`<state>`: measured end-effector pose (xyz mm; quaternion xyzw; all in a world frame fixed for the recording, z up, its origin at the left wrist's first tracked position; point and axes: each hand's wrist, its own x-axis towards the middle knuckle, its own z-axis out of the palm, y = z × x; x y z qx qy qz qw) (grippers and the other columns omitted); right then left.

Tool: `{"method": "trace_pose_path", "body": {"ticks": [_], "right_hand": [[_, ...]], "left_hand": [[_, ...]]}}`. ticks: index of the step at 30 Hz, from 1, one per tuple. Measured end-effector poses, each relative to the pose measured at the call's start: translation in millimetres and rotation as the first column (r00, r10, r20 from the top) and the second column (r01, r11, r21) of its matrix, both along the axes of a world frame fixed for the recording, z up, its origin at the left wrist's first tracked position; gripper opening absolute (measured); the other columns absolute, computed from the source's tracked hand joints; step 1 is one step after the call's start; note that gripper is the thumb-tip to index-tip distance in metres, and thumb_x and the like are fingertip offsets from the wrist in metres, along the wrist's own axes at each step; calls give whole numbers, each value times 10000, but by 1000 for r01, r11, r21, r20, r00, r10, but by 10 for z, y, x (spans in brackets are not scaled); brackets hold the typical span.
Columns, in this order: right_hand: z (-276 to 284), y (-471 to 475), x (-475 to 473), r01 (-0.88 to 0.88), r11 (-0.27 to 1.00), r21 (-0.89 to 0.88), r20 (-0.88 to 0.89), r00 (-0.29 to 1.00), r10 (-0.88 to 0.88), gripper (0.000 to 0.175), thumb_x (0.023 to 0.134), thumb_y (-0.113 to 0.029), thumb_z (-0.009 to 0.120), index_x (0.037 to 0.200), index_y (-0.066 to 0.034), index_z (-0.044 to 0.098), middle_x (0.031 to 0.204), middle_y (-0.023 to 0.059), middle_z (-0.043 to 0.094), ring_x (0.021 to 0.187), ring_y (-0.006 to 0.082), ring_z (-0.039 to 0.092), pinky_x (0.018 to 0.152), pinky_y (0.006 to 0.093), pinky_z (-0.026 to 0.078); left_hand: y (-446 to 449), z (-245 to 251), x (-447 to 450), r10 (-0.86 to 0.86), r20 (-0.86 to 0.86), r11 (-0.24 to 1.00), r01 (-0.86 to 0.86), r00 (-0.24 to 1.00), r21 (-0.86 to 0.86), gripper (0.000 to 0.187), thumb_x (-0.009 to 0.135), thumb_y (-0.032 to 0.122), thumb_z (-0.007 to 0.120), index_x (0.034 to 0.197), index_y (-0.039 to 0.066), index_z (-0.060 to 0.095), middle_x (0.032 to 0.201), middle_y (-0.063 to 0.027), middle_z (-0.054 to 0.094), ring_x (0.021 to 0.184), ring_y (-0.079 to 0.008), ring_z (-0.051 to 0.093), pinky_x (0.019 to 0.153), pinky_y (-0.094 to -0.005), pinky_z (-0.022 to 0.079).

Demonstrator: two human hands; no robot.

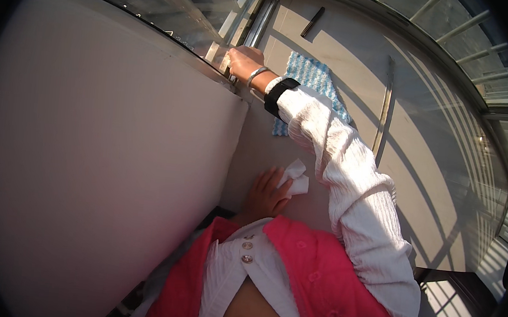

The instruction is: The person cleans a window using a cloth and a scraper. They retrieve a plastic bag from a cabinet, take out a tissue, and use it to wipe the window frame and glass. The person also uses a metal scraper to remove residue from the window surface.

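Observation:
My right hand [246,62] is curled at the lower corner of the sliding window's frame [222,56]. Its fingertips are hidden, so what it may hold does not show. A bangle and a black strap circle that wrist. Closer to my body, my left hand [268,192] lies flat on the sill [317,207], fingers somewhat apart. A crumpled piece of white tissue [298,185] lies against its fingers, partly covered by them. Beneath my right forearm, a blue-and-white striped knitted cloth [309,70] is spread on the sill, partly hidden by the sleeve.
A metal strip [385,106] runs along the sill to the right. Farther off lies a slim dark tool [313,22], its kind unclear. A metal window track [262,23] leads away past my right hand. A plain wall [103,122] fills the left, and barred windows [455,31] border the right.

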<state>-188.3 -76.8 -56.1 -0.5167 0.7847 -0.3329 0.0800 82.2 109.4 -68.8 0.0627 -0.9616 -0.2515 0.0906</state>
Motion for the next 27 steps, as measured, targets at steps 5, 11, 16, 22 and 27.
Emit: {"method": "trace_pose_path", "body": {"ticks": [5,11,16,22,27], "right_hand": [[43,-29,-6,14,991,136,-74,997,-4,151,762,-137,570,750,-36,681,772,175,666,795,346,660,674,426,517],[-81,-44,-70,-16,998,60,-104,994,22,159,782,-128,557,797,-32,683,853,182,673,861,355,655,738,430,509],[-374,-221,-446,-205,965,166,-113,968,225,382,803,-408,607,996,-84,672,803,134,665,732,285,635,592,380,480],[-229,-106,-839,-250,957,150,255,944,207,415,854,-419,613,1023,-40,621,695,65,622,580,134,570,440,283,421],[692,1212,-180,-367,923,118,-117,918,380,482,930,-351,584,623,3,471,532,39,417,523,125,341,501,316,333]], "left_hand": [[26,50,15,17,30,1000,-17,999,16,469,878,275,582,1306,107,491,1391,-189,395,1287,-378,368,1047,-528,297],[72,111,12,40,-12,999,-41,999,-17,452,878,251,579,1300,109,501,1410,-204,372,1302,-382,350,1066,-513,282],[79,-19,139,44,-267,997,-61,963,-56,510,857,267,617,1330,138,474,1414,-217,368,1317,-395,341,1082,-538,250],[244,63,281,141,-515,968,-226,846,-108,466,850,272,631,1267,106,504,1360,-200,417,1288,-378,376,1087,-531,255],[847,75,834,343,-639,883,-468,689,-31,196,840,211,639,953,60,586,1026,-125,575,1009,-305,537,910,-440,414]]}}
